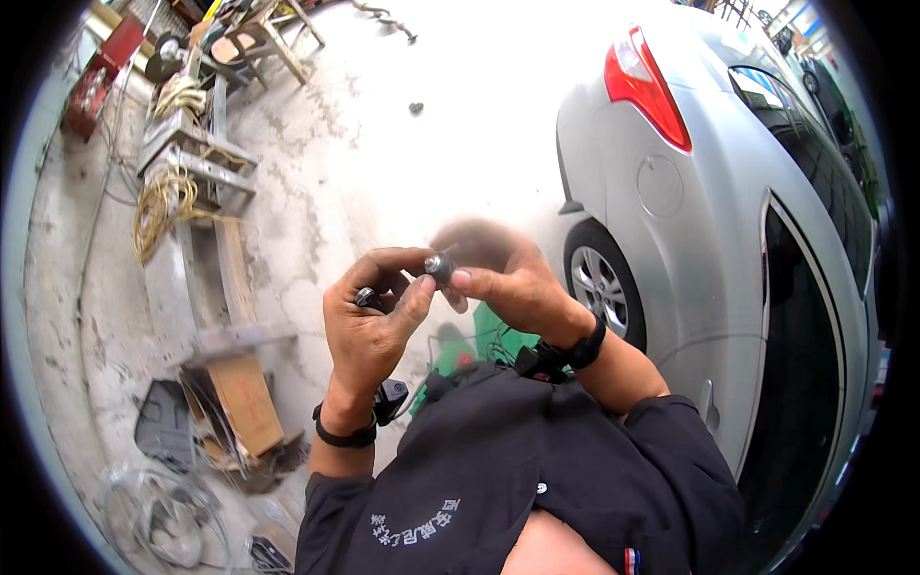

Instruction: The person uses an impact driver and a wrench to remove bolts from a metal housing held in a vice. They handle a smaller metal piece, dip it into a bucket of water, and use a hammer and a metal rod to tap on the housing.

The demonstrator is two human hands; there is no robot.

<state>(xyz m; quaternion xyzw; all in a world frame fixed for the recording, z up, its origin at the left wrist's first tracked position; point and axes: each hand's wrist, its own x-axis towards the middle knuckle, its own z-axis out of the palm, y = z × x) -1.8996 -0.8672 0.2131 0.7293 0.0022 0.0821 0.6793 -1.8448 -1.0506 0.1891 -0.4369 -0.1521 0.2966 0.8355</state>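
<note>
The small cylindrical part (438,265) sits pinched in my left hand (367,326); my right hand's (522,287) thumb meets it, though from here blur hides whether I'm gripping. My left fingers also hold a dark piece (364,297). Both are picked up; I can't judge what remains. Rightward stands a silver car (700,259).

Pinched part (438,268): metal, shiny-tipped | car (685,254): smooth, glossy | box (246,404): matt cardboard | shirt (479,446): matt cloth

A silver car (695,249) and coiled cord (153,216) show a vehicle workshop
</note>
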